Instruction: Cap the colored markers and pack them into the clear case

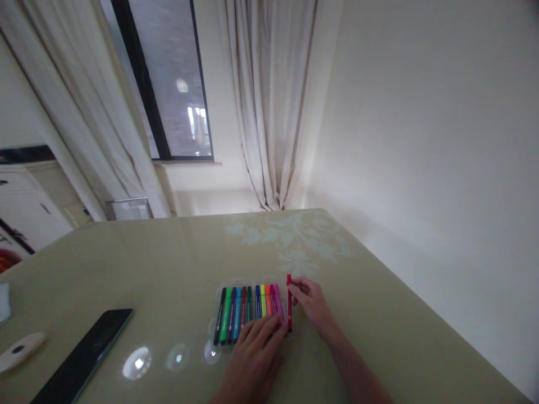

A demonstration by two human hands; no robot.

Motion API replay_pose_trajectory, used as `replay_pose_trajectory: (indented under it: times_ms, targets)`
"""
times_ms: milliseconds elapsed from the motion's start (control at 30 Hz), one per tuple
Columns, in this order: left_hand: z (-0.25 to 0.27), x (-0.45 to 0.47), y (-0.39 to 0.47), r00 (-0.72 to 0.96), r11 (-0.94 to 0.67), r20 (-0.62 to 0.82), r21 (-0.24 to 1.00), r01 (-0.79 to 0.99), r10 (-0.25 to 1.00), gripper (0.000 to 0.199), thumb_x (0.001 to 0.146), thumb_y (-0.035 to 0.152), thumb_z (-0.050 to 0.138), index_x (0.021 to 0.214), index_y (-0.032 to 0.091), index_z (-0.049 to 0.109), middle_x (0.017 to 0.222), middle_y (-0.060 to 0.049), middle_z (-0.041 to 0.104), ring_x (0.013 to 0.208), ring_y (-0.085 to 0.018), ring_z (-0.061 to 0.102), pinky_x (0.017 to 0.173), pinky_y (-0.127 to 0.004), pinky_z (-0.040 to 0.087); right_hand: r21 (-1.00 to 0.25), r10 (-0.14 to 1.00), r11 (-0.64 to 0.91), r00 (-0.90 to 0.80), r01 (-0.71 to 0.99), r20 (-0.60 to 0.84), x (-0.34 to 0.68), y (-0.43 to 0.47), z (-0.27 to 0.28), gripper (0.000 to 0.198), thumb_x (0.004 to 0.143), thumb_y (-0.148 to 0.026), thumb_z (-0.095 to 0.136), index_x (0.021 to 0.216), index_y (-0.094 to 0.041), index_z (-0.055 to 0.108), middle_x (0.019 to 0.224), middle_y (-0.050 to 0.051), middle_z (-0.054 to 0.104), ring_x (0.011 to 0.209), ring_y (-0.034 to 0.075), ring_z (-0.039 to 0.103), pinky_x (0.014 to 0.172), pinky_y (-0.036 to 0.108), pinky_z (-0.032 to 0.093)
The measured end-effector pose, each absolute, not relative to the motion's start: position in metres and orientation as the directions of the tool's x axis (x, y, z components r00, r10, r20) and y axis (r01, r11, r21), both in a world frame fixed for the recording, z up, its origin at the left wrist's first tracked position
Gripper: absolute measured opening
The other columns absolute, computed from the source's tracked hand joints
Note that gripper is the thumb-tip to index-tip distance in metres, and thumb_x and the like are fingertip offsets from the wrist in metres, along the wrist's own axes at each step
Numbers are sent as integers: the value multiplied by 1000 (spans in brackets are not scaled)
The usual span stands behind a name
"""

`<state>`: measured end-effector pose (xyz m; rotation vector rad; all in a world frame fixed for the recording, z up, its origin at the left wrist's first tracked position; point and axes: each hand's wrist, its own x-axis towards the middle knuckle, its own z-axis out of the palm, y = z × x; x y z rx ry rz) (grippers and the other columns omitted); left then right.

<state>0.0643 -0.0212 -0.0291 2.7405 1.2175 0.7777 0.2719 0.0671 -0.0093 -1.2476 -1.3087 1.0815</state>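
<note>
Several coloured felt-tip pens lie side by side in a clear plastic tray, from black and green at the left to pink at the right. A red felt-tip pen is at the right end of the row, pinched near its upper part by the thumb and fingers of my right hand. My left hand rests over the lower ends of the right-hand pens with its fingers stretched out. It hides those ends, and its fingertips reach close to the red pen.
A dark phone or tablet lies on the table at the left, beside a white oval object. The table's right edge runs along a white wall. Curtains and a window stand beyond the far edge.
</note>
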Motion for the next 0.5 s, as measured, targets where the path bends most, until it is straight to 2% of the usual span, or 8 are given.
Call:
replay_pose_trajectory:
  times_ms: [100,233,367,500]
  targets:
    - [-28,68,-22,627,-707,365,144,692,688,65,91,13,57,152,31,44,150,-1,58,130,-23,57,109,-41,48,-952,997,67,12,300,74,269,65,-16,18,82,-36,67,88,-19,72,82,7,76,71,20,70,65,31,55]
    - [-29,70,-21,599,-685,398,112,720,695,60,94,17,56,151,33,46,146,1,61,127,-21,58,107,-36,45,-847,986,116,40,519,160,257,58,-19,12,85,-21,57,89,-20,68,83,6,75,73,19,70,71,29,54]
    - [-33,72,-20,584,-682,449,83,727,677,52,98,25,56,149,35,48,144,2,63,124,-20,59,104,-36,44,-729,973,163,14,665,230,254,55,-17,12,85,-17,56,87,-20,67,85,6,72,74,18,67,72,28,51]
    - [-33,75,-20,558,-663,469,81,745,685,44,98,26,57,141,36,56,140,2,66,121,-20,60,103,-36,44,-655,975,162,-16,738,223,257,56,-18,10,84,-17,58,79,-20,66,85,5,71,76,17,65,73,27,48]
